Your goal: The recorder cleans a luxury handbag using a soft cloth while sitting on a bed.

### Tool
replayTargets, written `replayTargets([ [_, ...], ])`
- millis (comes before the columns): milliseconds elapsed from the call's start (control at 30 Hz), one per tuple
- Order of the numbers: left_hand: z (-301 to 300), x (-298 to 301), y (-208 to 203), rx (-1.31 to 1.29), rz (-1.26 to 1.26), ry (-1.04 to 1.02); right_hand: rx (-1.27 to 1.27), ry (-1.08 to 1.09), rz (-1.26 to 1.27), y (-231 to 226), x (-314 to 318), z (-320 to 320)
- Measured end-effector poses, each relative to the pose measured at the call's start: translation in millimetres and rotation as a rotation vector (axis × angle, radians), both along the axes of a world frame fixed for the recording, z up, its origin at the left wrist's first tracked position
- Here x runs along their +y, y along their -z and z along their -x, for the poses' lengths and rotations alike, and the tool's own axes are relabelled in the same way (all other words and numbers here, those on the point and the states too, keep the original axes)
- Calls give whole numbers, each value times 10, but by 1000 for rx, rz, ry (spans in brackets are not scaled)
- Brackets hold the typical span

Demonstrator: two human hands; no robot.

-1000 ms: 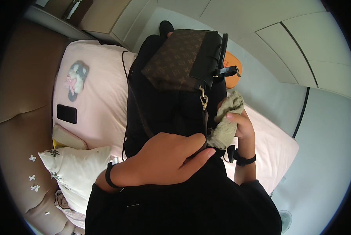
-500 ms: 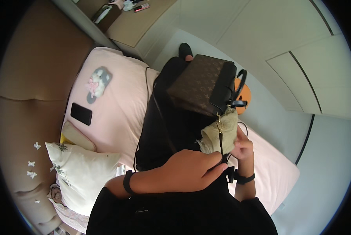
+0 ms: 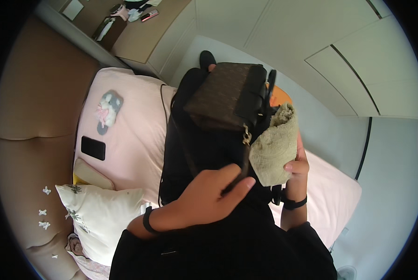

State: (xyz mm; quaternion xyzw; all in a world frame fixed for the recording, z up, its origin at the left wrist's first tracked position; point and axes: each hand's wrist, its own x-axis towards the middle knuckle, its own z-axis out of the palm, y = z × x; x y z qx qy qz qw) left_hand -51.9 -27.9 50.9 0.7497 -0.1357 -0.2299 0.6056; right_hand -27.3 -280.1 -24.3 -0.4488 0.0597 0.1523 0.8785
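Note:
A brown patterned handbag [image 3: 218, 91] with a black flap and black handle rests on my black-clothed legs. Its dark strap [image 3: 245, 158] hangs from a gold clasp [image 3: 247, 136] at the near corner. My left hand [image 3: 213, 190] is closed around this strap, between the bag and my body. To its right, my right hand [image 3: 299, 163] holds a folded pale green towel [image 3: 276, 149], thumb in front and the other fingers mostly hidden behind. The towel stands beside the bag's near right corner, its upper edge rolled and open.
I sit on a bed with a pink sheet [image 3: 134, 126]. On my left lie a grey-and-white plush toy [image 3: 108, 112], a black phone [image 3: 93, 148] and a white pillow [image 3: 104, 221]. A wooden counter [image 3: 146, 42] carries a tissue box [image 3: 109, 32]. Something orange [image 3: 282, 94] shows behind the bag.
The towel has moved right and turned more upright, apart from the strap clasp. My left hand has drawn left and nearer with the strap. The whole view has shifted slightly.

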Motion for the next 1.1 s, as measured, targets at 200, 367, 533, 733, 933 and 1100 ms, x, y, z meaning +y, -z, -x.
replayTargets([
  [200, -91, -14, -19, -35, 291, -237, -271, -276, -220, -226, 42, 107],
  [367, -51, -109, -8, 74, 285, -122, -366, -287, 82, -279, 8, 175],
  [533, 8, -149, 58, 112, 322, -202, -787, -83, 155, -166, 23, 6],
  [733, -18, -109, 126, -73, 258, -91, -562, 108, -193, -163, 120, 13],
  [933, -78, -50, -94, 79, 175, -51, -522, 109, -206, -151, 93, 20],
  [1100, -106, -75, -15, -70, 219, -55, -726, 85, 186, -197, 65, 43],
])
